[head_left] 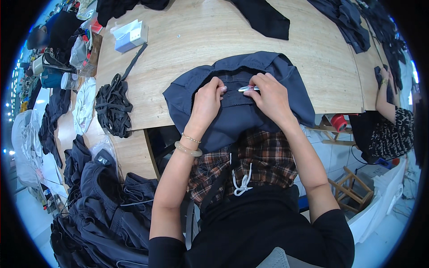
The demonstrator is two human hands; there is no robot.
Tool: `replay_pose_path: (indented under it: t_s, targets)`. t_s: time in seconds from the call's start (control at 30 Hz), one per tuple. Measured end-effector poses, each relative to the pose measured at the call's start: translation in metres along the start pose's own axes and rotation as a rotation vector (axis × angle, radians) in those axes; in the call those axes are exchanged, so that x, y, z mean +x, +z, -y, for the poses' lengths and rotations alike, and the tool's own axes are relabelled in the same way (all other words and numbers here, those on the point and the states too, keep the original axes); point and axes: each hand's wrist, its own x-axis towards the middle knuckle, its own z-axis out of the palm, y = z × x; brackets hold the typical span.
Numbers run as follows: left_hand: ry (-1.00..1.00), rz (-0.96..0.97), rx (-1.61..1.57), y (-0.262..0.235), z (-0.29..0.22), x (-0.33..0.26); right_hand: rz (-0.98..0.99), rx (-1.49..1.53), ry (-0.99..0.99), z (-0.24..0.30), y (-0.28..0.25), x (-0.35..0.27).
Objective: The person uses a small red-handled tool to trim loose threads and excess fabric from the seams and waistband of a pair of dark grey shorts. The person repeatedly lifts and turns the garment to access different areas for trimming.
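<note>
Her left hand pinches the navy garment taut (waistband, probably) so the right hand, fingers closed on small snips, can trim.

Wood table — navy garment, black strap bundle, white box.

Light wooden desk fills the upper view, curved by the lens; second wooden surface lower left; pale tiled floor at right with small wooden stool; bright bluish daylight along left rim
</note>
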Motion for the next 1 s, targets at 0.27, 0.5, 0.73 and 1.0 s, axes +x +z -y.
replay_pose_path:
  t_s: [0.27, 0.5, 0.73, 1.0]
  targets:
    - [0.255, 0.016, 0.158, -0.006, 0.000, -0.006, 0.016, 0.022, 0.060, -0.006, -0.006, -0.003]
    - [0.051, -0.018, -0.037, -0.015, -0.003, -0.005, 0.011, 0.045, 0.063, -0.008, -0.005, -0.004]
    - [-0.191, 0.028, -0.205, -0.072, -0.027, -0.003, 0.021, 0.055, 0.086, -0.012, -0.008, -0.005]
    - [0.250, -0.219, 0.159, -0.049, -0.049, -0.014, 0.041, 0.086, 0.125, -0.012, -0.009, -0.004]
